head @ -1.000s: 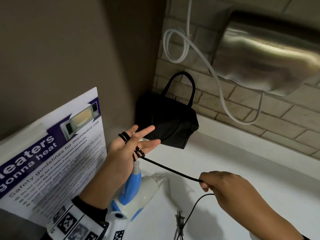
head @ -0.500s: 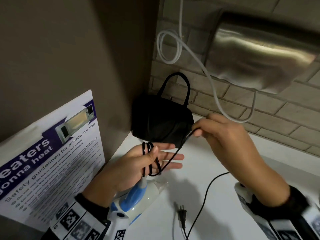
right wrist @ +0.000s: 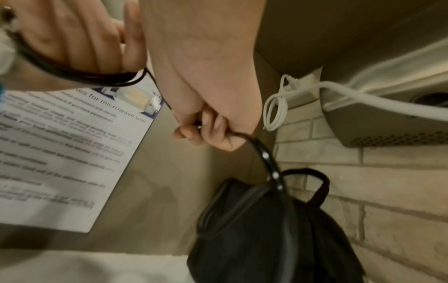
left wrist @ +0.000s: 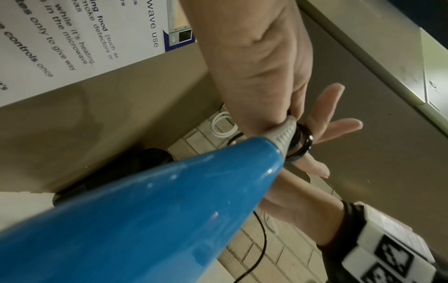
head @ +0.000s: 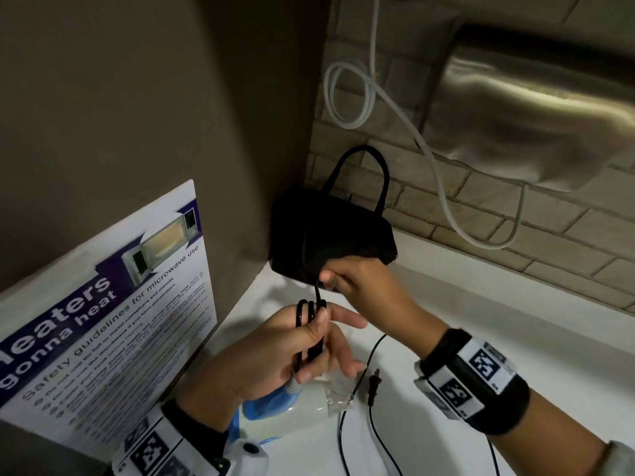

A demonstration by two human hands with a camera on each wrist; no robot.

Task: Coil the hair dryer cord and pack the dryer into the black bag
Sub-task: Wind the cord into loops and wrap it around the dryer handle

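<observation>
On the white counter [head: 481,338] lies the blue and white hair dryer [head: 285,407], partly hidden under my left hand [head: 323,338]. That hand has loops of the black cord [head: 309,324] wound round it, the thumb pressing them down and the fingers stretched out. Just above it, my right hand [head: 343,276] pinches the cord in front of the black bag [head: 330,235], which stands in the corner. The slack cord runs to the plug [head: 374,384] on the counter. The left wrist view shows the blue handle [left wrist: 145,210] and the loops [left wrist: 303,141]. The right wrist view shows my right hand [right wrist: 206,130] gripping the cord [right wrist: 271,168] above the bag [right wrist: 266,229].
A microwave safety poster [head: 103,321] leans on the brown wall at the left. A steel hand dryer [head: 532,115] hangs on the brick wall at the upper right, with a white cable [head: 360,94] looping beside it down to the ledge.
My right hand carried the cord from the front right, up past the bag's corner, then down to the left hand. Another loop now lies round the left hand, and the plug slid closer.
</observation>
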